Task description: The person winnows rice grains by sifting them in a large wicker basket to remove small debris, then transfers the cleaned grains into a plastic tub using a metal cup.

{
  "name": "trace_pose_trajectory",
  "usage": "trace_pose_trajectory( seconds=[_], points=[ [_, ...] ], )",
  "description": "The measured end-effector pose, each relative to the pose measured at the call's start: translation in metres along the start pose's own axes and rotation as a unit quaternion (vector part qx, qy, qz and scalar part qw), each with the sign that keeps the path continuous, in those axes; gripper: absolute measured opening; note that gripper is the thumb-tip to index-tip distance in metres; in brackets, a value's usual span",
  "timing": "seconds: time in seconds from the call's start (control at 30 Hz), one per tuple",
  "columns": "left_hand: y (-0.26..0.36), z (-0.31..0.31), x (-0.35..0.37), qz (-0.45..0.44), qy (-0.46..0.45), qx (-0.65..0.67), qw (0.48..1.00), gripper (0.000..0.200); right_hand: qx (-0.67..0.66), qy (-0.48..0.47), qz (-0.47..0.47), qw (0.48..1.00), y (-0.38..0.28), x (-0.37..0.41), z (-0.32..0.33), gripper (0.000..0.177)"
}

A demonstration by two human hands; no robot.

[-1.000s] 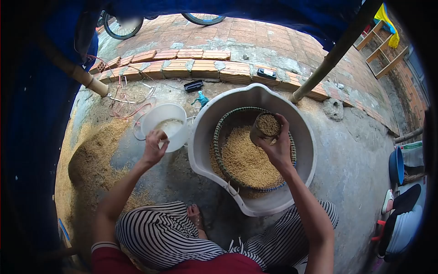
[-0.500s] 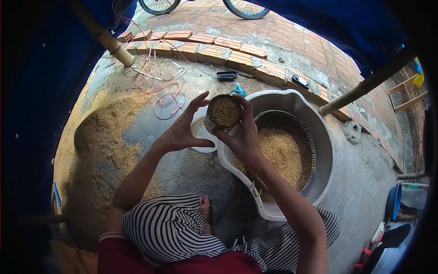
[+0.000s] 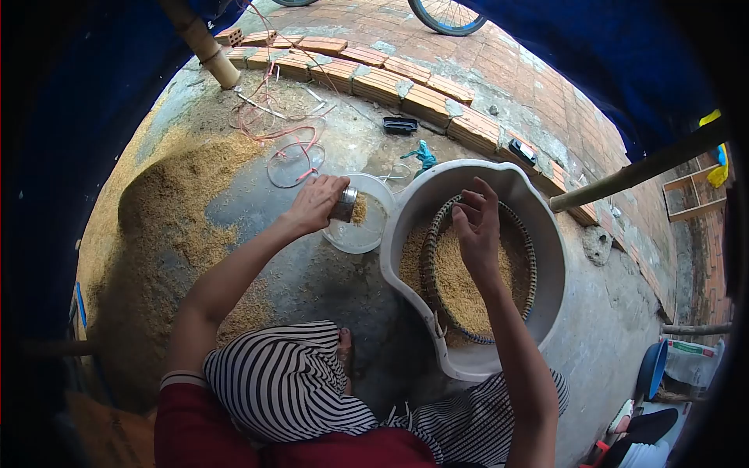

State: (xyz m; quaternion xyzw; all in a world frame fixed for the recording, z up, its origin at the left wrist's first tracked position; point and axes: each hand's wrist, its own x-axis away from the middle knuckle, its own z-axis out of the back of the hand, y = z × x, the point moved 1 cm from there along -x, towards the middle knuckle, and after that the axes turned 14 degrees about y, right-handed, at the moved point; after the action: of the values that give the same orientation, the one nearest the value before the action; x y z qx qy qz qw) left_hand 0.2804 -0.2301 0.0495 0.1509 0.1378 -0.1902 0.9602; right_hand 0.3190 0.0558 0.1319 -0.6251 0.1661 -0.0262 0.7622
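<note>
My left hand [image 3: 314, 204] grips a small metal can [image 3: 344, 204] tipped on its side, its mouth facing right. Straw-coloured grain [image 3: 360, 209] shows at the can's mouth. Beneath the can stands a round whitish plastic tub [image 3: 353, 242]; how much grain lies in it I cannot make out. My right hand [image 3: 478, 230] is open with fingers apart and holds nothing. It hovers above a round woven basket [image 3: 532, 269] with grain [image 3: 452, 261] inside. The basket rests tilted within a big grey plastic basin [image 3: 552, 242], which has loose grain on its left side.
A large grain heap [image 3: 175, 195] spreads over the floor at left. Pink string [image 3: 312, 148], a teal cloth-like piece [image 3: 424, 156] and a black object [image 3: 400, 125] lie beyond the tub. A low brick border [image 3: 374, 86] and bamboo poles [image 3: 640, 169] frame the area.
The can has moved down and left from between both hands, and turned from mouth-up to sideways over the tub. My right hand let go of it and shifted right above the basket.
</note>
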Motion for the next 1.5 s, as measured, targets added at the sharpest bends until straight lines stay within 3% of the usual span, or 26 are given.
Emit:
trace_pose_trajectory(
  seconds=[0.03, 0.07, 0.1, 0.17, 0.3, 0.37, 0.5, 0.57, 0.6, 0.67, 0.73, 0.77, 0.8, 0.9, 0.97, 1.03, 1.07, 1.1, 1.17, 1.23, 1.27, 1.3, 1.37, 1.4, 1.43, 1.5],
  points=[
    [0.002, -0.003, -0.003, -0.081, 0.004, -0.084, 0.993, 0.055, 0.001, 0.001, -0.001, 1.0, 0.004, -0.001, 0.008, 0.053],
    [0.005, -0.007, -0.005, -0.142, 0.016, -0.14, 0.98, 0.033, 0.029, 0.011, 0.011, 0.999, 0.01, -0.002, 0.016, 0.05],
    [0.008, -0.009, -0.009, -0.143, 0.015, -0.138, 0.98, 0.033, 0.058, 0.021, 0.023, 0.998, 0.016, -0.002, 0.024, 0.048],
    [0.016, -0.014, -0.016, -0.248, -0.044, -0.226, 0.941, 0.027, 0.064, 0.027, 0.015, 0.998, 0.027, 0.0, 0.038, 0.048],
    [0.03, -0.024, -0.029, -0.299, -0.069, -0.29, 0.906, 0.02, 0.128, 0.043, 0.005, 0.991, 0.051, 0.001, 0.06, 0.046],
    [0.039, -0.019, -0.035, -0.341, -0.081, -0.372, 0.86, 0.031, 0.137, 0.047, -0.003, 0.989, 0.061, 0.002, 0.066, 0.046],
    [0.031, -0.03, -0.037, -0.347, -0.094, -0.467, 0.808, 0.03, 0.159, 0.036, 0.01, 0.987, 0.074, 0.008, 0.071, 0.04],
    [0.02, -0.031, -0.037, -0.274, -0.141, -0.444, 0.841, 0.03, 0.161, 0.029, 0.016, 0.986, 0.073, 0.009, 0.075, 0.037],
    [0.006, -0.039, -0.049, -0.171, -0.224, -0.355, 0.891, 0.037, 0.173, 0.021, 0.01, 0.985, 0.066, 0.012, 0.075, 0.035],
    [0.019, 0.021, -0.049, -0.122, -0.111, -0.307, 0.937, 0.056, 0.187, 0.013, -0.005, 0.982, 0.062, 0.016, 0.079, 0.032],
    [0.023, 0.06, -0.066, -0.001, -0.146, -0.214, 0.966, 0.074, 0.156, 0.017, -0.034, 0.987, 0.061, 0.015, 0.082, 0.032],
    [0.012, 0.065, -0.071, 0.009, -0.12, -0.096, 0.988, 0.076, 0.122, 0.012, -0.057, 0.991, 0.059, 0.015, 0.084, 0.033],
    [0.016, 0.079, -0.081, 0.035, -0.131, 0.139, 0.981, 0.08, 0.108, -0.001, -0.062, 0.992, 0.05, 0.014, 0.084, 0.04],
    [0.089, 0.103, -0.095, 0.016, -0.169, 0.407, 0.898, 0.077, 0.063, -0.028, -0.052, 0.996, 0.014, 0.01, 0.081, 0.058],
    [0.148, 0.107, -0.101, -0.028, -0.175, 0.307, 0.935, 0.082, 0.025, -0.05, -0.032, 0.998, -0.001, 0.005, 0.083, 0.069],
    [0.196, 0.089, -0.109, -0.117, -0.159, 0.315, 0.929, 0.085, -0.144, -0.061, -0.034, 0.987, -0.015, 0.0, 0.087, 0.081],
    [0.213, 0.076, -0.114, -0.088, -0.179, 0.296, 0.934, 0.087, -0.162, -0.053, -0.112, 0.979, -0.036, 0.001, 0.095, 0.079],
    [0.226, 0.069, -0.123, -0.092, -0.179, 0.3, 0.933, 0.087, -0.158, -0.05, -0.111, 0.98, -0.033, -0.003, 0.105, 0.079],
    [0.244, 0.051, -0.146, -0.151, -0.285, 0.289, 0.902, 0.09, -0.101, -0.027, -0.104, 0.989, -0.022, -0.009, 0.13, 0.073],
    [0.248, 0.016, -0.164, -0.217, -0.307, 0.255, 0.891, 0.087, -0.055, 0.0, -0.093, 0.994, -0.018, -0.008, 0.146, 0.071],
    [0.25, -0.004, -0.168, -0.277, -0.327, 0.219, 0.877, 0.084, 0.117, 0.014, -0.048, 0.992, -0.004, -0.009, 0.156, 0.072],
    [0.252, -0.026, -0.17, -0.272, -0.34, 0.118, 0.892, 0.074, 0.284, 0.028, -0.007, 0.958, 0.012, -0.007, 0.163, 0.072],
    [0.26, -0.051, -0.161, -0.199, -0.347, -0.013, 0.916, 0.043, 0.325, 0.026, 0.007, 0.945, 0.047, -0.006, 0.168, 0.076],
    [0.26, -0.064, -0.151, -0.152, -0.337, 0.007, 0.929, 0.034, 0.423, -0.003, 0.086, 0.902, 0.062, -0.005, 0.164, 0.07],
    [0.244, -0.126, -0.145, -0.209, -0.285, 0.054, 0.934, 0.043, 0.513, -0.031, 0.163, 0.842, 0.071, -0.004, 0.157, 0.064],
    [0.237, -0.154, -0.118, -0.183, -0.206, 0.112, 0.955, 0.06, 0.617, -0.047, 0.279, 0.734, 0.094, -0.006, 0.142, 0.039]
  ],
)
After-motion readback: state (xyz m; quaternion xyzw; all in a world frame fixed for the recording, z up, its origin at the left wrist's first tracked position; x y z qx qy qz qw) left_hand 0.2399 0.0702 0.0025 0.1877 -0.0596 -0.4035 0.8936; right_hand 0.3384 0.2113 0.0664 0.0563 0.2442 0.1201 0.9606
